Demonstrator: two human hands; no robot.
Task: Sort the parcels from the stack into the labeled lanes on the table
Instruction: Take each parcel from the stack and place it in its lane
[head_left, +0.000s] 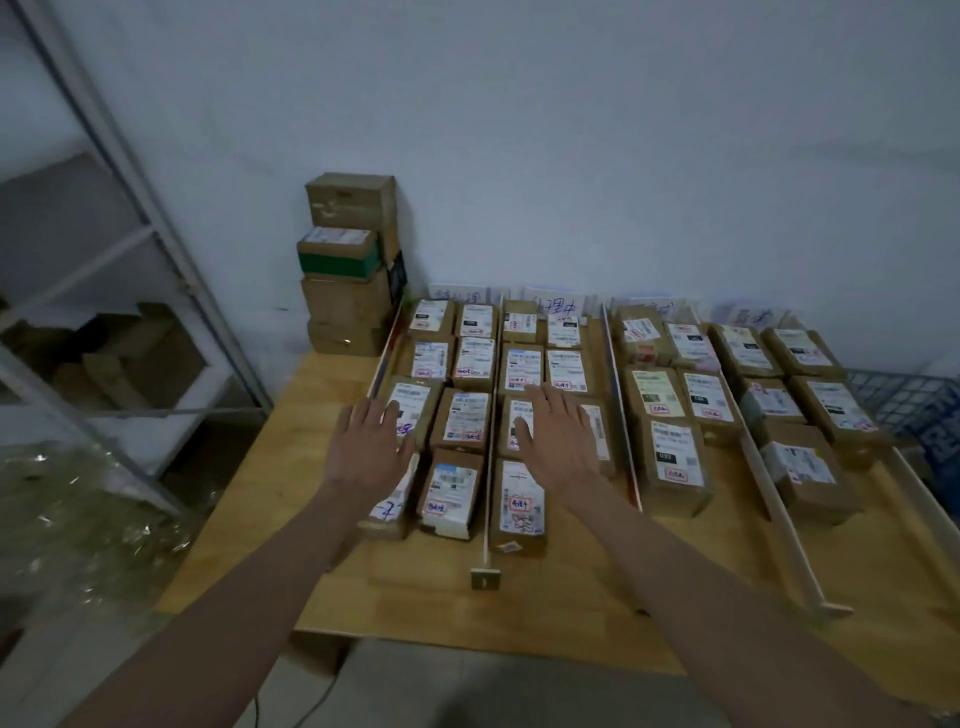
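A stack of brown cardboard parcels (349, 265) stands at the table's back left corner against the wall, one of them with a green band. Several labeled parcels lie in rows in lanes split by white divider strips (487, 441). My left hand (371, 447) reaches out flat, fingers straight, over a parcel (410, 402) in the leftmost lane. With fingers spread, my right hand (558, 434) hovers above a parcel (522, 415) in the second lane. Neither hand holds anything. Handwritten lane signs (555, 304) stand against the wall behind the lanes.
The wooden table (322, 415) has a bare strip on its left side and front edge. A metal shelf rack (130, 249) with boxes stands to the left. A blue crate (914, 405) sits at the far right.
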